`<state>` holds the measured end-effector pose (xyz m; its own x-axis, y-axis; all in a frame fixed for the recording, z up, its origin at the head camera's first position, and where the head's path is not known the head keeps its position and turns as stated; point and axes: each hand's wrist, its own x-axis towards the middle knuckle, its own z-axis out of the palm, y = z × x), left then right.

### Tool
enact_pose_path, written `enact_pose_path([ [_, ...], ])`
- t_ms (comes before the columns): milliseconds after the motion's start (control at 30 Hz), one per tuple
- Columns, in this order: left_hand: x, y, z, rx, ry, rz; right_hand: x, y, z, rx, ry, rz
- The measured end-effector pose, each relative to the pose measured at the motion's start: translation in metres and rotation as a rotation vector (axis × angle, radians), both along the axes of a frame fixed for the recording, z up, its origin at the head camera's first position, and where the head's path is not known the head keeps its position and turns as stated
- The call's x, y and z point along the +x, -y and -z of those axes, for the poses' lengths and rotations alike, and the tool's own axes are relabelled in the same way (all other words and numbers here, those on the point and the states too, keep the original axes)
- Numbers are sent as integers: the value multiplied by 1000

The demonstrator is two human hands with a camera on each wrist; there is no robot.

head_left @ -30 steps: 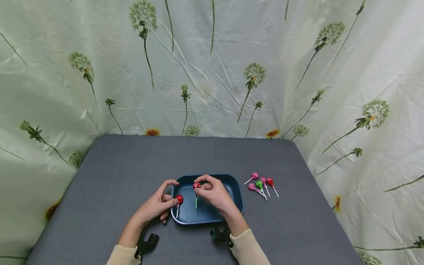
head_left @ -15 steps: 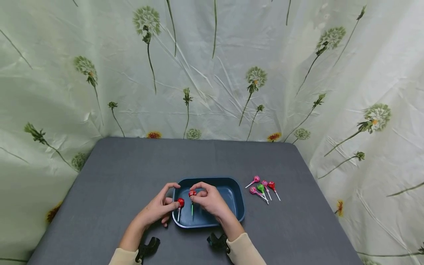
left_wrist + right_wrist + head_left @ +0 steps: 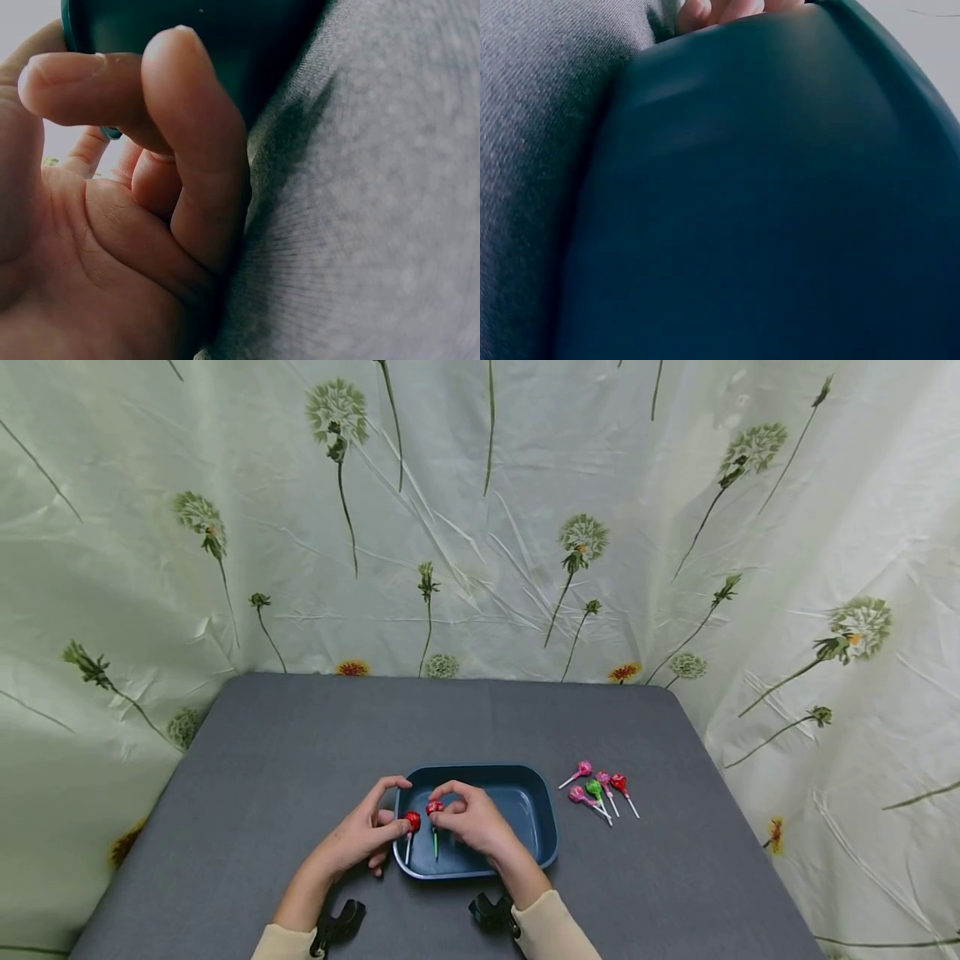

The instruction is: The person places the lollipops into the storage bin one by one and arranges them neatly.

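Observation:
In the head view, a blue tray [image 3: 498, 868] stands on the table before me. My left hand [image 3: 358, 838] grips its left side, with the thumb inside against a red lollipop [image 3: 412, 821] whose white stick points toward me. The left wrist view shows curled fingers [image 3: 202, 142] outside the tray wall. My right hand [image 3: 476, 823] reaches over the tray and pinches a second red lollipop [image 3: 434, 807] by its head between thumb and index finger. Its green stick hangs down just right of the first one. The right wrist view holds mostly the tray wall [image 3: 765, 187].
To the right of the tray lie several loose lollipops: pink ones [image 3: 576, 794], a green one [image 3: 594, 788] and a red one [image 3: 618, 782]. A grey cloth [image 3: 337, 718] covers the table. Behind it hangs a flower-print curtain [image 3: 480, 543].
My right hand has moved left and down with its red lollipop, close beside the one at my left thumb. The left hand keeps its place on the tray.

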<state>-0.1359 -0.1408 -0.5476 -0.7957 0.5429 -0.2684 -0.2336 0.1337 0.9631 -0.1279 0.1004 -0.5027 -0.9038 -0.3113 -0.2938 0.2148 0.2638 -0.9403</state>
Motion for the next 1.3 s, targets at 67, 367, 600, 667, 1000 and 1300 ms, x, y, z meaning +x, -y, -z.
enact_pose_path([
  [67, 0, 0, 0, 1, -5, 4, 1, 0, 0, 11, 1, -2],
  [367, -1, -1, -2, -9, 5, -6, -1, 2, 0, 73, 0, 3],
  [600, -1, 0, -1, -6, -32, 1, 0, 6, 2, 141, -16, -9],
  [667, 0, 0, -1, -5, -34, 2, 1, 7, 2, 157, -20, -13],
  [1000, 1, 0, 0, 10, -16, 0, 2, 10, 3, 218, -18, -34],
  [1300, 2, -1, -2, 12, -24, -1, 1, 11, 2, 257, -32, -57],
])
